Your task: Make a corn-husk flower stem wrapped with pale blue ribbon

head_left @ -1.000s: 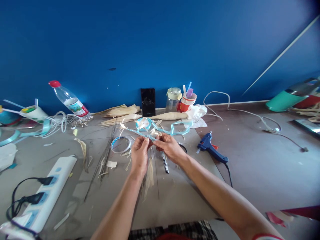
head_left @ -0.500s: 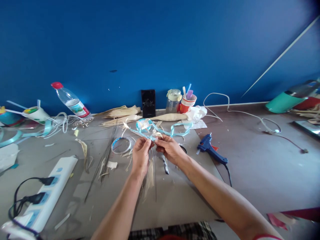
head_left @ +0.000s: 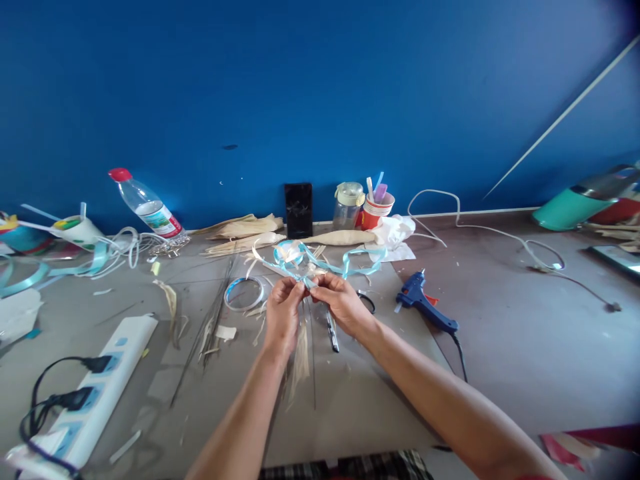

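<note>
Both hands meet over the middle of the table. My left hand (head_left: 284, 308) is closed, thumb and forefinger pinching a light-blue ribbon (head_left: 354, 262). Close beside it, my right hand (head_left: 340, 300) pinches the same ribbon, the fingertips of the two hands almost touching. Loops of the ribbon spread out beyond the fingers, mixed with pale dried husk strips. Below the hands a fringe of pale fibres (head_left: 300, 363) and a thin dark wire hang or lie; I cannot tell which. A roll of tape (head_left: 243, 294) lies left of my left hand, and a black pen-like tool (head_left: 332, 332) under my right wrist.
A blue glue gun (head_left: 426, 303) with its cord lies at right. The white power strip (head_left: 107, 387) is at left. Along the wall stand a tilted bottle (head_left: 153, 212), a black phone (head_left: 299, 211), a jar (head_left: 349, 205) and red paper cups (head_left: 376, 213). Thin wires (head_left: 205, 333) lie left of centre.
The hands stay together, with a small shift of the fingers on the ribbon. The whole view has moved slightly, so objects appear a little lower and to the right.
</note>
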Demonstrator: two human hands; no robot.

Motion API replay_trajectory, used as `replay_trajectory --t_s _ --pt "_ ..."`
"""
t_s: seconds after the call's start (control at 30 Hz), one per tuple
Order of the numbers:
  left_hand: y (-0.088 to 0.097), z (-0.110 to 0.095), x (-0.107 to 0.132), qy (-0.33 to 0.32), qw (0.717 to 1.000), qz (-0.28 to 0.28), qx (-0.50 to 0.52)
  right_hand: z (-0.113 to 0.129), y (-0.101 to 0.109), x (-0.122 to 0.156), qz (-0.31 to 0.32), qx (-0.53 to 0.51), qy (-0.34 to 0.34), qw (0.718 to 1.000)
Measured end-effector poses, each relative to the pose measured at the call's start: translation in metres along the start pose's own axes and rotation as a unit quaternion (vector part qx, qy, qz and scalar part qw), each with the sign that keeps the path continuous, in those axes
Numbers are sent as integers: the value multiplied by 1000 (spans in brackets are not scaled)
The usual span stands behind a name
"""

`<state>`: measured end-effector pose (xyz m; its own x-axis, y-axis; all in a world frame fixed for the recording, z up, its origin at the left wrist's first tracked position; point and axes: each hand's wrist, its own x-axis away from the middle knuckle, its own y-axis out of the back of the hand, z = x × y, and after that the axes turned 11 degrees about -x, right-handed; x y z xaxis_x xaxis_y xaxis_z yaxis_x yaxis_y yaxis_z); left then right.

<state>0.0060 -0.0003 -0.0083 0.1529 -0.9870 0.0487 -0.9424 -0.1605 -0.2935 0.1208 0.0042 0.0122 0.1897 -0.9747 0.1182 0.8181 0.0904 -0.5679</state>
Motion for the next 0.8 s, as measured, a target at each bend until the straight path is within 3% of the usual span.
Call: replay_trajectory --t_s 0.6,0.8 --pt "2 -12 1 42 996 71 42 -4 -2 4 -11 114 78 990" --pt "4 -13 1 63 993 83 54 -3 -1 7 0 246 138 959"
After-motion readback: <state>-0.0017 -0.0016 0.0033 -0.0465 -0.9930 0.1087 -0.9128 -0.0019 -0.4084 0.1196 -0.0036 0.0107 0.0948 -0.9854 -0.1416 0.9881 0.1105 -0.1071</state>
